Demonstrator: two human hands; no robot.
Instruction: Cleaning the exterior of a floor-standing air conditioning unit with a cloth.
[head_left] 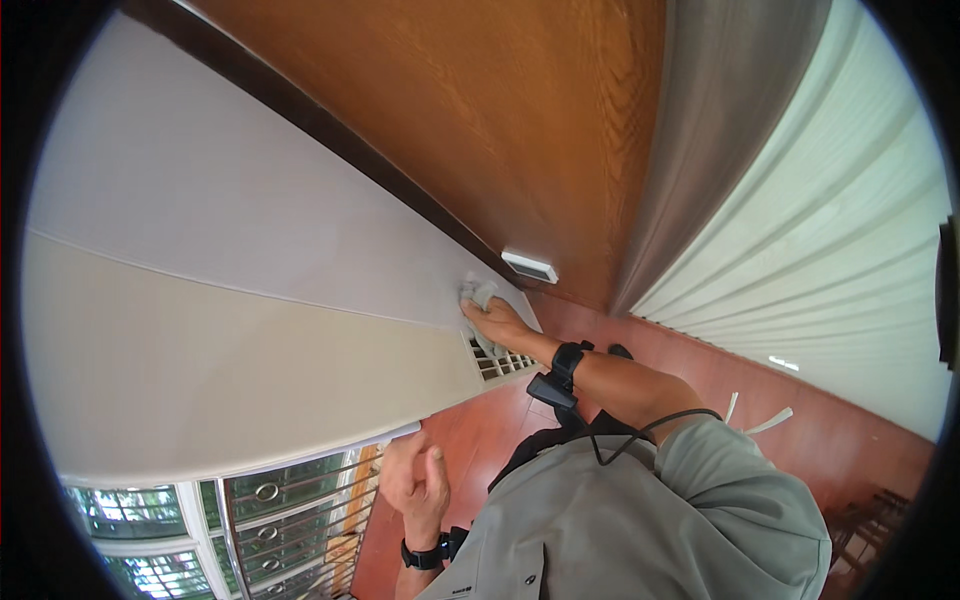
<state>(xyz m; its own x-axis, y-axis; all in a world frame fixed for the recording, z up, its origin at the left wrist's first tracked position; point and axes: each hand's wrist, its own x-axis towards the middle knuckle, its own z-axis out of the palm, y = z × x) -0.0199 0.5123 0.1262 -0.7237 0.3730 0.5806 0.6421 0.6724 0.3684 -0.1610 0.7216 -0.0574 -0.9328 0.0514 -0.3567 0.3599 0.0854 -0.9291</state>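
My right hand is closed on a grey cloth, pressing it against the lower end of a large pale appliance casing. Part of the cloth hangs over the slatted vent at that end, and the hand hides some of it. Off to the left and lower in view, my left hand is held away from the casing. Its thumb is up, its fingers are apart from it, and nothing shows in its grasp. Black bands with small devices sit on both forearms.
A brown wooden panel stands behind the casing, with a small white wall plate low on it. Pleated pale curtain-like folds are at right. Below lie the reddish floor and a white strip. Barred windows are lower left.
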